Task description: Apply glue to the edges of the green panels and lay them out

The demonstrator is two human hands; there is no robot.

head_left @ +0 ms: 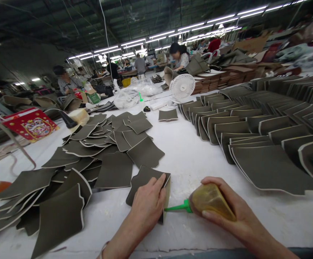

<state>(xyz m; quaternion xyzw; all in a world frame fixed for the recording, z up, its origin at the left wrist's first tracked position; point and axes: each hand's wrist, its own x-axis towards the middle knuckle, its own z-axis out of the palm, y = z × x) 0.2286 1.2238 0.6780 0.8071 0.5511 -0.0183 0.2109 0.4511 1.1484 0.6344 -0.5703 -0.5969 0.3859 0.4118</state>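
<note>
My left hand [150, 199] presses on a dark grey-green piece [138, 181], its fingers close together near the piece's right edge. A strip along that edge looks pale and yellowish. In my right hand [233, 207] lies a squeeze bottle [212, 201] of amber liquid, tipped on its side. Its green nozzle [178, 207] points left, with the tip at the edge of the piece beside my left fingers. Loose pieces of the same material [114, 169] are heaped to the left, and overlapping rows of them [275, 165] stand on the right.
The white table [183, 162] runs away from me. Farther back are a small white fan [182, 87], a single piece [168, 115], clear plastic bags [128, 98] and a red box [32, 124]. Several people work in the background, one [182, 59] behind the fan.
</note>
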